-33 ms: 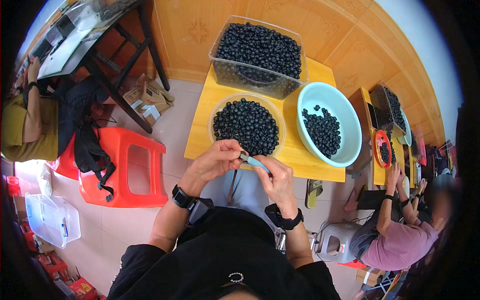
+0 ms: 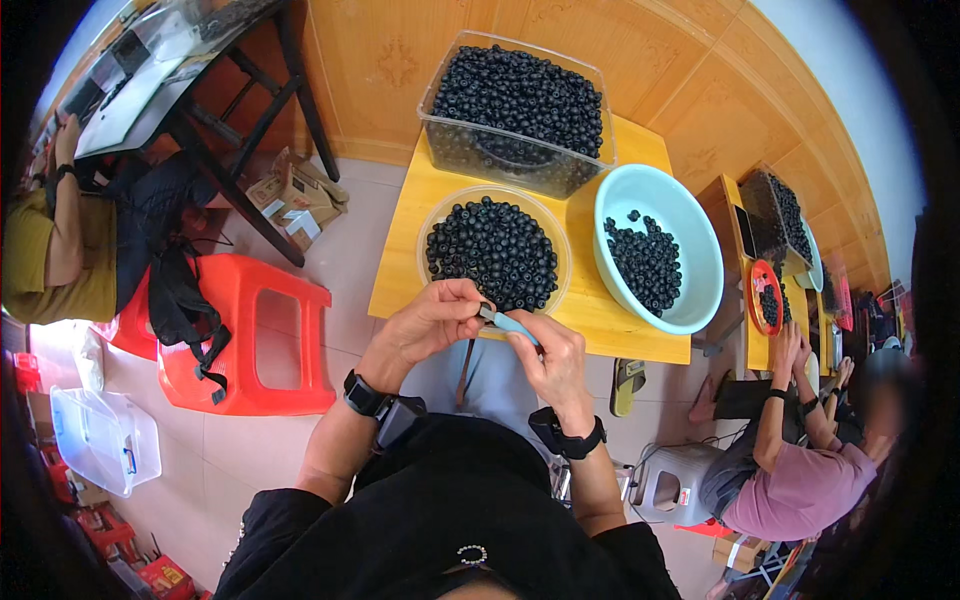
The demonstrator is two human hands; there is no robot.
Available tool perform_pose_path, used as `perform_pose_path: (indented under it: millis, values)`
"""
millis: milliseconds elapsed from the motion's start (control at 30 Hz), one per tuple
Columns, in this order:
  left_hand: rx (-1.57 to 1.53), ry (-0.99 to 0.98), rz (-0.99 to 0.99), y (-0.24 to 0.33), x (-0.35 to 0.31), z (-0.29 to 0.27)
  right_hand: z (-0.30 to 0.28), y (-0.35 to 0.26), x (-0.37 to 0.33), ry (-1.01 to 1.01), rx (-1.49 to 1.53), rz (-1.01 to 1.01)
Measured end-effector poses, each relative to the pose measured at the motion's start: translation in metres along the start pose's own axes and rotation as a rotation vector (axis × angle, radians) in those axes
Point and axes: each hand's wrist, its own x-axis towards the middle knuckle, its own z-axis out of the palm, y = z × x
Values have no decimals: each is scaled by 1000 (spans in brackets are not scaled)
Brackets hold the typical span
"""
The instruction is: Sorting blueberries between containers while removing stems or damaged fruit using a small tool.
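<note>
Over the near edge of the yellow table, both hands meet in front of me. My right hand (image 2: pixel 555 360) is wrapped round the light blue handle of a small knife-like tool (image 2: pixel 515 325). Its short metal end points left to my left fingertips. My left hand (image 2: pixel 435 320) pinches a small dark bead (image 2: pixel 485 307), mostly hidden by the fingers, against that metal end. Just beyond my hands stands a shallow round clear tub (image 2: pixel 424 268) full of black beads (image 2: pixel 492 250), many with holes.
Behind the tub is a clear box (image 2: pixel 515 165) heaped with black beads. A turquoise basin (image 2: pixel 708 260) holding more beads stands right on the yellow table (image 2: pixel 395 285). Red stools (image 2: pixel 225 370) are left. One person (image 2: pixel 800 480) works at right, another (image 2: pixel 75 240) sits far left.
</note>
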Motion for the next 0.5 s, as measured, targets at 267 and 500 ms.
perform_pose_path:
  millis: [267, 500]
  values:
    - [48, -70, 4, 2, -11, 5, -15, 31, -2, 63, -36, 297]
    - [96, -8, -47, -4, -3, 6, -6, -11, 4, -111, 580, 373]
